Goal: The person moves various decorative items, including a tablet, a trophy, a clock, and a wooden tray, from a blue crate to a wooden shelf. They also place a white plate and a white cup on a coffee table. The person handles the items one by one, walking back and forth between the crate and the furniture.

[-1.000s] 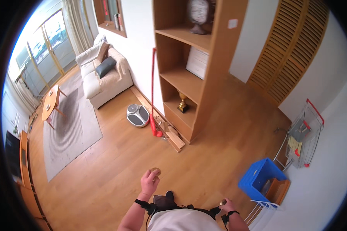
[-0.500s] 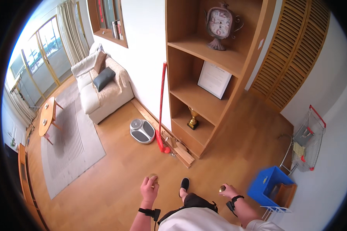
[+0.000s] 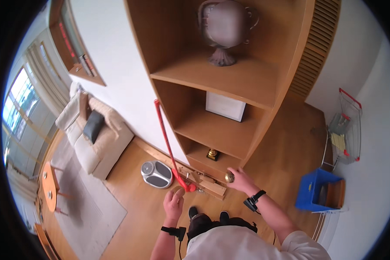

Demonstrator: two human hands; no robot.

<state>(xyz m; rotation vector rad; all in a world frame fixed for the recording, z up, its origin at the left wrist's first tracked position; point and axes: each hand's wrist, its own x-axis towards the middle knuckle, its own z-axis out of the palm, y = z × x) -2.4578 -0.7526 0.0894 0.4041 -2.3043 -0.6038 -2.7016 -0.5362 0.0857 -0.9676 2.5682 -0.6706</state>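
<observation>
My right hand (image 3: 240, 182) is reached forward in front of the wooden shelf unit (image 3: 247, 149). Its fingers close round a small, rounded, gold-coloured object (image 3: 229, 176) whose exact kind I cannot make out. My left hand (image 3: 173, 207) is held lower and to the left, its fingers curled round a small roundish tan thing (image 3: 178, 189) that blends with the floor. On the unit's upper shelf stands an ornate clock (image 3: 227, 28) on a fluted foot. A framed document (image 3: 225, 106) leans on the shelf below, and a gold trophy (image 3: 212, 154) with a black base sits lowest.
A red stick (image 3: 165, 136) leans against the wall beside a grey scale (image 3: 156, 174) and wood pieces (image 3: 210, 184) on the floor. To the right are a blue bin (image 3: 308, 190) and a wire shopping cart (image 3: 350, 125). A sofa (image 3: 89, 154) and low table (image 3: 50, 186) stand left.
I have come closer to the shelf unit, which looms larger. My right hand has reached forward and leftward with its gold-coloured object. My left hand still grips its tan thing.
</observation>
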